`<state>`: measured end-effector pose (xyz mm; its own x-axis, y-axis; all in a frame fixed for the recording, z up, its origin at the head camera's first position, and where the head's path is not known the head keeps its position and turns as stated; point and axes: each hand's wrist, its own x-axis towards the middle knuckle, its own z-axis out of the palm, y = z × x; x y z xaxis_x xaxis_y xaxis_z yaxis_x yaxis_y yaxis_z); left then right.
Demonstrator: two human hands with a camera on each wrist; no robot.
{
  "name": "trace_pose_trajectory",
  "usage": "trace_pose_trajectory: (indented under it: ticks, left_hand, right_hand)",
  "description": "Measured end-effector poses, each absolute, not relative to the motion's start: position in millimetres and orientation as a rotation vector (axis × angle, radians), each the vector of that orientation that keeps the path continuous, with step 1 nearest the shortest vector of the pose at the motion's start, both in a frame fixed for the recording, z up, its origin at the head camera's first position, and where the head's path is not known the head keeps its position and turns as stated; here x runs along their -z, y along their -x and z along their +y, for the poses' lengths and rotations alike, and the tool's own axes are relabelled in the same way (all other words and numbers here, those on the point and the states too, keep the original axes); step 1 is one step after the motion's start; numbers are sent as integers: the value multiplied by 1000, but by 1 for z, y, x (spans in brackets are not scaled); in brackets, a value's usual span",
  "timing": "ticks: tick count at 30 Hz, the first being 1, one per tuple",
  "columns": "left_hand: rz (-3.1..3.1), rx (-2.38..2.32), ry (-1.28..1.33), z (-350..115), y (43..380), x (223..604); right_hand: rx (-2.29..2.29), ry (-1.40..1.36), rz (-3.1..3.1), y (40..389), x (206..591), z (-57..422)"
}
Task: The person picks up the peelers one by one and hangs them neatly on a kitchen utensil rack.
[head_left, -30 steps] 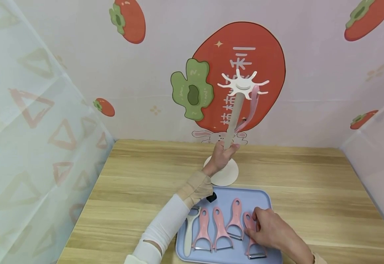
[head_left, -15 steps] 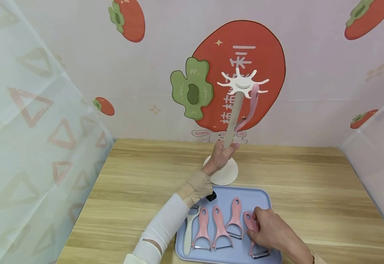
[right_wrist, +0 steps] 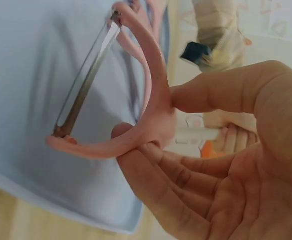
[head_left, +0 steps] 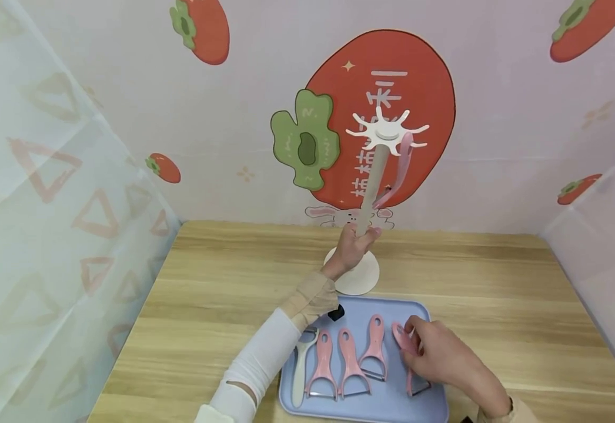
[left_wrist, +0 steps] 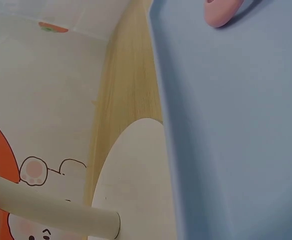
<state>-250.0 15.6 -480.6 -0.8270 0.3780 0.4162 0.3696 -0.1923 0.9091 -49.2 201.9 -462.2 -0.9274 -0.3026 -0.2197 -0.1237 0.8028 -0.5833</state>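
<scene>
My left hand (head_left: 352, 249) grips the beige pole of a white utensil stand (head_left: 387, 132) with several hooked arms on top. One pink peeler (head_left: 404, 167) hangs from a hook on the stand's right side. Over the tray's right part, my right hand (head_left: 440, 352) pinches another pink peeler (right_wrist: 153, 120) between thumb and fingers. In the right wrist view its metal blade (right_wrist: 88, 82) points away from the palm, tilted above the tray. To the left lie three pink peelers, the closest being this peeler (head_left: 375, 346), and a white peeler (head_left: 300, 370).
A blue tray (head_left: 392, 405) holds the peelers at the front of the wooden table (head_left: 223, 264). The stand's round white base (head_left: 360, 279) stands just behind the tray's back rim. Behind the table rises a wall sheet (head_left: 233, 117) with printed fruit.
My right hand has lifted and tilted its pink peeler slightly off the tray, bringing it a little farther back. The left hand stays on the pole.
</scene>
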Motion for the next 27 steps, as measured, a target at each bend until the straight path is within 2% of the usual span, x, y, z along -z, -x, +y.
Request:
trace_pose_trajectory:
  ticks: [13, 27]
  left_hand:
    - [2001, -2226, -975, 14, 250, 481]
    - [2006, -2223, -955, 13, 249, 482]
  right_hand:
    - [1136, 452, 2758, 67, 435, 221]
    - [1246, 642, 3021, 77, 409, 237]
